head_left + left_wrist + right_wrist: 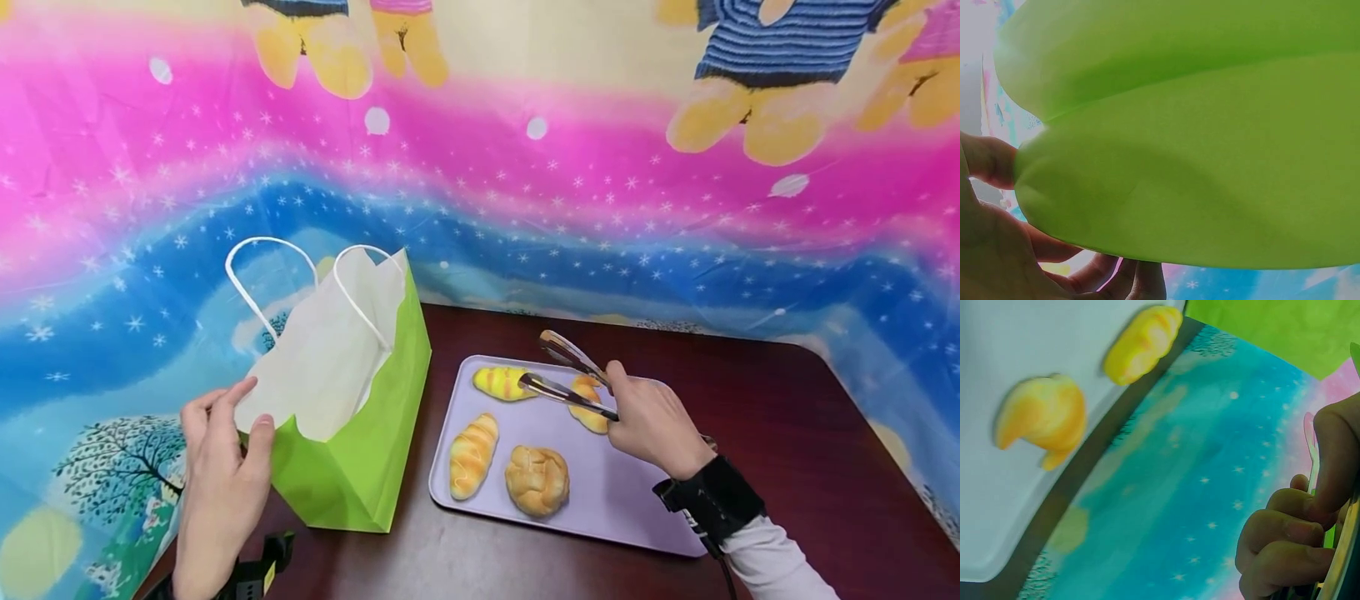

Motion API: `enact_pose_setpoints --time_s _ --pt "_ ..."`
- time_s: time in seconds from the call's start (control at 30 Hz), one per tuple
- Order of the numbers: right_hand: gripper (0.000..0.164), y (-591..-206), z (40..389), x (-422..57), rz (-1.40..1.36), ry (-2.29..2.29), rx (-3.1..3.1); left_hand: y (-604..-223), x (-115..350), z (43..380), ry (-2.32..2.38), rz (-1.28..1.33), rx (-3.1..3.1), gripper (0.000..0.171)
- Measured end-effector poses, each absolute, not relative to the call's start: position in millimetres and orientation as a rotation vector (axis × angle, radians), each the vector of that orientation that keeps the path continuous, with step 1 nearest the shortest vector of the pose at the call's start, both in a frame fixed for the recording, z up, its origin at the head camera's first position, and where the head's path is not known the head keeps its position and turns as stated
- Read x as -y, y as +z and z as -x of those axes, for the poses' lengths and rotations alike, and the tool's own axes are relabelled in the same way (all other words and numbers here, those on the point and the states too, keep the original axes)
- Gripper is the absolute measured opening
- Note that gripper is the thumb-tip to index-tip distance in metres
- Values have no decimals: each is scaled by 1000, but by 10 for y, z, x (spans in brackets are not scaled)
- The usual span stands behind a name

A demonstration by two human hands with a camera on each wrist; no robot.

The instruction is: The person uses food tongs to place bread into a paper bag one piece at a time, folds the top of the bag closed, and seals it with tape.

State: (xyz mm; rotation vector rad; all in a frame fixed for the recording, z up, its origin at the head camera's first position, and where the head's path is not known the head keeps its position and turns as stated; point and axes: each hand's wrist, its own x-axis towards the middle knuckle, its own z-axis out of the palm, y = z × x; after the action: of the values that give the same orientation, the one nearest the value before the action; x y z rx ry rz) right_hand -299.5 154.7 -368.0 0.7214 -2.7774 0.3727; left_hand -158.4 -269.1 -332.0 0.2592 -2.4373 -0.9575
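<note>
A green paper bag [352,467] with a white inside and white cord handles stands upright and open at the top. My left hand [225,467] holds its near left rim, the thumb [994,162] and fingers spread about the corner. My right hand [652,417] grips metal tongs [573,396], their two arms apart and nothing between the tips. Below them, a curved croissant [588,408] is partly hidden; a yellow striped bread [498,383] lies by the lower tip. Nearer me are a long bread roll [474,457] and a round knotted bun [537,481].
All the breads lie on a pale purple tray [622,508] right of the bag, on a dark brown table [810,467]. A printed cloth [525,217] hangs behind and at both sides. A black band [720,500] with a cable sits on the right wrist.
</note>
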Motion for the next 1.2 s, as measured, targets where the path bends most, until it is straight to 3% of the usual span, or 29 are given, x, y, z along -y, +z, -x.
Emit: enact_pose_setpoints --time_s 0.43,0.7,1.2 --pt "29 -4084 2978 -1840 -532 401 2874 -3298 2665 1613 -989 -245 2392 50" --pt "36 -4349 2990 -2030 -386 313 3007 -3309 2654 1613 -973 -273 2383 51" --pt "43 -4472 3087 -2073 -280 293 3129 -3306 2678 1621 -1012 -298 2397 50"
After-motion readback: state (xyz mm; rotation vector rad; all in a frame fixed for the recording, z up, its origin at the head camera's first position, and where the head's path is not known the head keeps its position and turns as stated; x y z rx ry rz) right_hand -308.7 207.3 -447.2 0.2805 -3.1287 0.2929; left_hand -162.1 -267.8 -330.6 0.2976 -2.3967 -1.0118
